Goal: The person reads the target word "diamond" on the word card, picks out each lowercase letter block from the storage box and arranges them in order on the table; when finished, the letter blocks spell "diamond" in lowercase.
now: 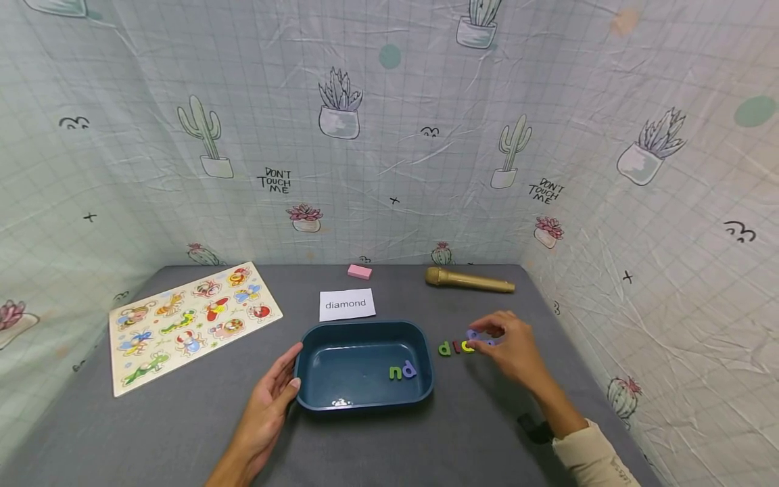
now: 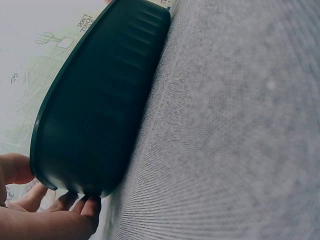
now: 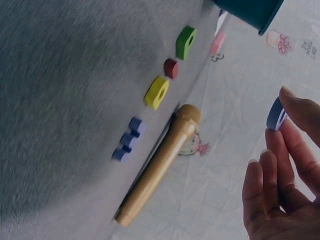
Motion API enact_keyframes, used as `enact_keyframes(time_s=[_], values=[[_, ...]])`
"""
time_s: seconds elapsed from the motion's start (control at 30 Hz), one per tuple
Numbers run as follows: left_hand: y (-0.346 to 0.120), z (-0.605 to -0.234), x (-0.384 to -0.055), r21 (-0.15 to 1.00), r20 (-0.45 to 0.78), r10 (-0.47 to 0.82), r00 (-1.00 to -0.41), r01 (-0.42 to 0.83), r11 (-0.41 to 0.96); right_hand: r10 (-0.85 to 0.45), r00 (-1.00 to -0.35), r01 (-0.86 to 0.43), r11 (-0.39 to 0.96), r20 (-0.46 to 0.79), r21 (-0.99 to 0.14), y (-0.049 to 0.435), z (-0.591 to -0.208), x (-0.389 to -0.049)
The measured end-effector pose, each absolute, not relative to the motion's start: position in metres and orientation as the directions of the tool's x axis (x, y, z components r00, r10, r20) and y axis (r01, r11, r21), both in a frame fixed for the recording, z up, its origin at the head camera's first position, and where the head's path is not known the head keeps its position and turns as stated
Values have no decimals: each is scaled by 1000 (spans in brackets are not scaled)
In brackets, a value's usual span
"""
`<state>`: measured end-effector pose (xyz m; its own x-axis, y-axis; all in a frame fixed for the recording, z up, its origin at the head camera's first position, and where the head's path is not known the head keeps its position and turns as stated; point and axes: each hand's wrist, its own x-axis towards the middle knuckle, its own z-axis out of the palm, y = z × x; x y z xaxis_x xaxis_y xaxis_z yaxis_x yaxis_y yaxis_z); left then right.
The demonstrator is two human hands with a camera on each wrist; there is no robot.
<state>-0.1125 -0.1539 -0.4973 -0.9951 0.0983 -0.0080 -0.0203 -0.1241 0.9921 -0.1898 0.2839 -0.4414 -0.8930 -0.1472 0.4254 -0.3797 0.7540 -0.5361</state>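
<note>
My left hand point(image 1: 268, 399) holds the left end of a dark teal plastic tray point(image 1: 353, 406), with thumb and fingers at its rim and outer wall in the left wrist view. A green letter n point(image 1: 395, 373) and a purple letter point(image 1: 409, 369) lie inside, toward the right. To the right of the tray, my right hand point(image 1: 514, 348) pinches a small rounded blue letter point(image 3: 274, 114) between thumb and fingertips, raised over the cloth. Below it runs a row of letters: green d point(image 3: 186, 43), red i point(image 3: 171, 68), yellow letter point(image 3: 157, 93) and blue m point(image 3: 128, 139).
A white card reading "diamond" point(image 1: 347, 304) lies behind the tray, with a pink block point(image 1: 360, 272) farther back. A gold microphone point(image 1: 471, 280) lies at the back right. On the left is a wooden insect puzzle board point(image 1: 195, 325). Printed curtains point(image 1: 389, 169) enclose the grey table.
</note>
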Motion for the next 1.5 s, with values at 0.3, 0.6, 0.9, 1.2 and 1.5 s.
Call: enact_keyframes(time_s=[0.3,0.6,0.9,1.2,1.5], values=[[-154,-494,-114,993,-20,92,-996,-31,-115,-144,-896,-366,776,421,-514,303,-441,-196],[-153,-491,-114,993,-29,88,-996,-39,-107,-138,-936,-294,815,325,-500,326,-443,-204],[-154,-492,-114,993,-40,91,-995,-50,-106,-133,-955,-253,833,266,-491,344,-452,-212],[-154,-492,-113,993,-29,98,-995,-40,-108,-157,-965,-244,834,212,-495,362,-458,-221],[-154,-493,-113,993,-50,95,-994,-60,-100,-153,-979,-199,851,133,-487,374,-463,-231]])
